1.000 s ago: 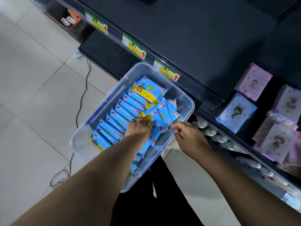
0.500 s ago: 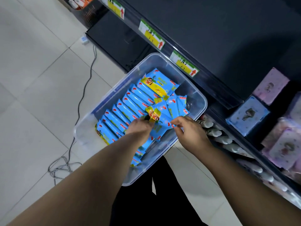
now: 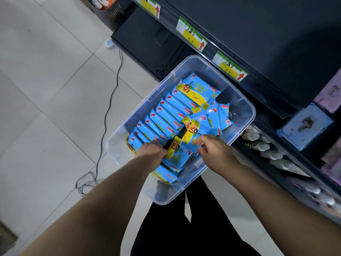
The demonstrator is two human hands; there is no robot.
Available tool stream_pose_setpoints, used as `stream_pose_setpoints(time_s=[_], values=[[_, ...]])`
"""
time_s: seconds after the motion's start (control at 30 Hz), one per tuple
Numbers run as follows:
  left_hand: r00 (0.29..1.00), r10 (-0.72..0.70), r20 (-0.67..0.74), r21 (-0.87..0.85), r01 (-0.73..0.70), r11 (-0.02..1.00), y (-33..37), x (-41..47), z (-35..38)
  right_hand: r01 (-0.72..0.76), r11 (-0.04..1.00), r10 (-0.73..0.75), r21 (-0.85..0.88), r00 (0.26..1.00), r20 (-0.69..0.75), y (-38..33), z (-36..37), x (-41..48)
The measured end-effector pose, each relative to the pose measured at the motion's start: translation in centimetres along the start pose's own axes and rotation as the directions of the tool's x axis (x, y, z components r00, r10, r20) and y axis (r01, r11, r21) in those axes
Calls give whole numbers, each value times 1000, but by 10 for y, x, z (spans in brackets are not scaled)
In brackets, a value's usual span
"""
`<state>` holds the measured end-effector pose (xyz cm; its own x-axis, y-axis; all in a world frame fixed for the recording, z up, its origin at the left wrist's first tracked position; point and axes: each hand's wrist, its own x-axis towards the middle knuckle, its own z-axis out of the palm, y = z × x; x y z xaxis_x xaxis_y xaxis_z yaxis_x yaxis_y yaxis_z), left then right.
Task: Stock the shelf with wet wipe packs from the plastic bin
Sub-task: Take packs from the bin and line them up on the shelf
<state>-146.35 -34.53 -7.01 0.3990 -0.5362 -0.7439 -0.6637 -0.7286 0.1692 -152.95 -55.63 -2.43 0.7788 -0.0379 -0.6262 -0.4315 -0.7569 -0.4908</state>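
Down at plastic bin (image 3: 186,68), beside shelf (image 3: 258,34): wet wipe packs (image 3: 166,115) fill it, so stocking looks barely begun. Left hand (image 3: 153,152) clamps raised pack (image 3: 176,150); right hand (image 3: 215,154) fingers curled just beside it, grip unclear.

The plastic bin (image 3: 118,148) is clear and smooth, faintly frosted. The wet wipe packs (image 3: 175,108) inside wear glossy blue and yellow film. The floor tiles (image 3: 46,80) are pale and smooth with a dull sheen. The shelf (image 3: 258,34) looks dark and matt; its price labels (image 3: 193,36) are paper.
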Motion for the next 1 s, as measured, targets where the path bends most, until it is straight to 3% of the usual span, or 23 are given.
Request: stream_pose_setpoints(time_s=[0.13,0.23,0.33,0.5,0.7,0.8,1.0], values=[[988,148,35,74,-150,986,1,-7,7,-6,1000,7,-27,1000,12,1,8,3],[992,104,76,277,-122,953,3,-11,18,-3,1000,3,-29,1000,9,-2,16,3],[996,59,60,280,-74,957,0,-17,23,4,999,-4,-32,1000,0,-8,22,1],[975,-175,-136,-169,151,974,-20,-49,5,-8,999,12,-54,997,75,-19,43,2],[806,-544,-233,-631,301,715,-53,-95,-22,-62,976,99,-210,981,168,-34,88,19],[761,-615,-209,-752,278,598,-58,-102,-26,-75,949,142,-306,969,204,-41,111,25],[735,-655,-175,-828,249,502,-55,-107,-17,-110,908,200,-404,961,189,-51,129,31]])
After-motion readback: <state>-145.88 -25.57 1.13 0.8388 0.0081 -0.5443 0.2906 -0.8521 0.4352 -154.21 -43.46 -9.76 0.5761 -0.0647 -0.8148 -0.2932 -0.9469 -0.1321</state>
